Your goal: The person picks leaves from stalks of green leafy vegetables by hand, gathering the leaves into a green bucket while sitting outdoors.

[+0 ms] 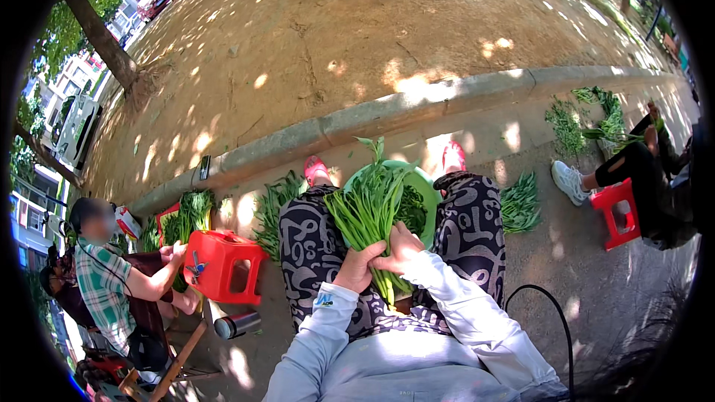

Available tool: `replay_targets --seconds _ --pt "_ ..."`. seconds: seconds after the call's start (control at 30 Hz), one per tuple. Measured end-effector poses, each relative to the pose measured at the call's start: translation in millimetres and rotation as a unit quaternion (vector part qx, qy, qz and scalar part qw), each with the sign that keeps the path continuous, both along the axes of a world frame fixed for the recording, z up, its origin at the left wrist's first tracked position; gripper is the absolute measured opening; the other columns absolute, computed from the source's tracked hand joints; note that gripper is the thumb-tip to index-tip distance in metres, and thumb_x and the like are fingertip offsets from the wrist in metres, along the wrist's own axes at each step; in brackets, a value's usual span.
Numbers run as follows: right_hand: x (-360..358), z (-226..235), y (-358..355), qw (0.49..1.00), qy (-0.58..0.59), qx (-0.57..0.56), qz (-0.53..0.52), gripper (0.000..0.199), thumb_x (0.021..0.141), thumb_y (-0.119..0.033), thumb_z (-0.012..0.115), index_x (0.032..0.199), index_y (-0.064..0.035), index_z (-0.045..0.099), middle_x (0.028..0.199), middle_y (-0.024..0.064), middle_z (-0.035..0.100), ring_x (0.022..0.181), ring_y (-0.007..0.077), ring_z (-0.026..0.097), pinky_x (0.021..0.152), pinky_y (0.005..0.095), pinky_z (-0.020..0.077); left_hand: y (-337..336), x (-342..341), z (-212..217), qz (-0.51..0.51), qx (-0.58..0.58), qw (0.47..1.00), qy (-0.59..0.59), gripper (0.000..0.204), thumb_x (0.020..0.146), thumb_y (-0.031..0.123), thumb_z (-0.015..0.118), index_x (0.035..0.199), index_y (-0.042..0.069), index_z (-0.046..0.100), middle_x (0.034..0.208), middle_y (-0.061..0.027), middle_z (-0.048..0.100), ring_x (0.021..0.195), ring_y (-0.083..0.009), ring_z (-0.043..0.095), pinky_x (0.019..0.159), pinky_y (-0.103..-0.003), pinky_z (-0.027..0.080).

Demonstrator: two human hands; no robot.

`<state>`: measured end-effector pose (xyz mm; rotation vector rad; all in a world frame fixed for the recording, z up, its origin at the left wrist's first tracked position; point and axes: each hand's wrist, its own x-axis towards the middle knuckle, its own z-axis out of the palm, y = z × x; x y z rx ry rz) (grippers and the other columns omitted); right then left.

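A thick bunch of long-stemmed leafy greens is held over my lap, its leaves pointing away from me and its stem ends toward my body. My left hand is wrapped round the lower stems. Close against it, my right hand is closed on the same bunch from the right side; its fingertips are partly hidden. Beneath the bunch, a light green basin stands between my knees, with darker cut greens inside. The bunch covers the basin's left part.
More greens lie on the pavement by my left leg and right leg. On the left are a red stool with scissors, a thermos flask and a seated person. Another person sits far right. A curb runs ahead.
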<state>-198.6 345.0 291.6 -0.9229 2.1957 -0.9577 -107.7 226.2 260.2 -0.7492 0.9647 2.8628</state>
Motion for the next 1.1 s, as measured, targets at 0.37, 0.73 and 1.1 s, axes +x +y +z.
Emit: replay_targets --seconds 0.37,0.73,1.1 --pt "-18.6 -27.4 0.6 0.993 0.011 -0.113 0.017 0.079 0.062 -0.054 0.074 0.109 0.0044 0.048 0.097 0.0225 0.057 0.090 0.0387 0.057 0.079 0.0409 0.0462 0.7 -10.0 2.8 0.041 -0.023 0.999 -0.015 0.035 0.079 0.001 0.060 0.113 0.003 0.053 0.105 -0.0051 0.058 0.091 -0.0157 0.059 0.077 -0.027 0.049" --pt "-20.9 -28.4 6.3 0.922 -0.297 -0.233 -0.083 0.032 0.085 -0.012 0.060 0.111 0.0037 0.051 0.093 0.0057 0.060 0.081 0.0109 0.057 0.070 0.0248 0.0471 -3.4 -8.9 17.2 0.069 -0.004 0.998 -0.010 0.031 0.080 0.006 0.061 0.110 0.007 0.054 0.102 -0.0035 0.059 0.089 -0.0162 0.059 0.079 -0.031 0.049" --pt "-23.4 -38.6 4.8 0.925 -0.299 -0.212 -0.095 0.032 0.079 -0.008 0.066 0.107 0.0044 0.054 0.090 0.0038 0.058 0.076 0.0096 0.054 0.069 0.0244 0.0450 -2.5 -8.8 8.2 0.088 -0.080 0.993 -0.027 0.031 0.080 0.002 0.060 0.110 0.003 0.055 0.104 -0.0055 0.060 0.090 -0.0159 0.059 0.079 -0.030 0.049"
